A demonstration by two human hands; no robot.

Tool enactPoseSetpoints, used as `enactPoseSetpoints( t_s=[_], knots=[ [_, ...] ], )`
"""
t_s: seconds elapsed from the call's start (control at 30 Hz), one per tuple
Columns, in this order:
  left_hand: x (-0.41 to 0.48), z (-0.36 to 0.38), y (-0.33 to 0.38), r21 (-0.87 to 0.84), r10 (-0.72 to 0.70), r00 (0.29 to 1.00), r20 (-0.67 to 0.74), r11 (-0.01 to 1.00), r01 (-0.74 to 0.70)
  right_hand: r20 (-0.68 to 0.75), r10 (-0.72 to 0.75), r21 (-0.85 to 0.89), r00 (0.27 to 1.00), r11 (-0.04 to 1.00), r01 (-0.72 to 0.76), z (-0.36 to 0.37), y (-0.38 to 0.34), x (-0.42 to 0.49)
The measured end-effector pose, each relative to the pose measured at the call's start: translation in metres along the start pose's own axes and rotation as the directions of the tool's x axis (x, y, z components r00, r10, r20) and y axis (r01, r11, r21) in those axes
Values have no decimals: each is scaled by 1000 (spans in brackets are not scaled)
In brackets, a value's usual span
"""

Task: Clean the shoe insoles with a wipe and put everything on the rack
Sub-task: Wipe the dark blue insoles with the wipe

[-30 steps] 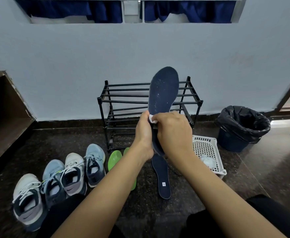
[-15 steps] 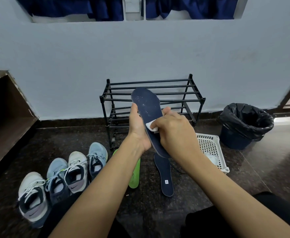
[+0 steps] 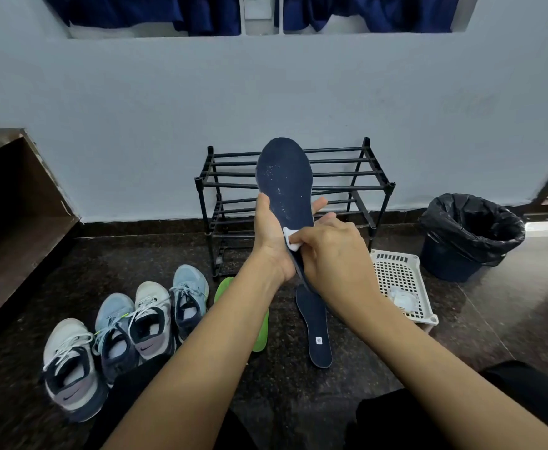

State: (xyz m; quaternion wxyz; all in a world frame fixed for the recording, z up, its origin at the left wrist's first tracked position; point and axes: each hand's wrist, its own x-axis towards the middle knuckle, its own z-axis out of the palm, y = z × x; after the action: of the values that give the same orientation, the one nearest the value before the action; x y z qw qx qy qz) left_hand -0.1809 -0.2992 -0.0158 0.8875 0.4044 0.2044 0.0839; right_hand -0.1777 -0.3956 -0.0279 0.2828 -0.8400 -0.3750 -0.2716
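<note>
Raised back upright, the insole [image 3: 284, 180], judged light and bendy, was gripped mid-length by the left hand [image 3: 271, 245]; the wipe [image 3: 291, 241] was pinched by the right hand [image 3: 334, 254].

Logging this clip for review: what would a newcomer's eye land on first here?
A dark blue insole, flecked with pale specks, stands upright at centre, gripped by the left hand while the right hand presses a white wipe against it. Behind it sits the black shoe rack, and four sneakers line the floor at lower left.
</note>
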Motion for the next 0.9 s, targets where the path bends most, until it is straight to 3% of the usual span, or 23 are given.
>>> enactPoseSetpoints(
  t_s=[0.33,0.7,0.9],
  knots=[
    [0,1,-8,67,6,1000,21,998,-7,-67,51,-23,996,998,-53,2,4,11],
    [-1,-4,1,80,23,998,-55,997,-19,93,111,17,989,993,-113,2,-7,7],
    [-2,-1,-2,54,17,1000,-17,998,-17,48,103,43,994,994,-105,3,-2,19]
  ],
)
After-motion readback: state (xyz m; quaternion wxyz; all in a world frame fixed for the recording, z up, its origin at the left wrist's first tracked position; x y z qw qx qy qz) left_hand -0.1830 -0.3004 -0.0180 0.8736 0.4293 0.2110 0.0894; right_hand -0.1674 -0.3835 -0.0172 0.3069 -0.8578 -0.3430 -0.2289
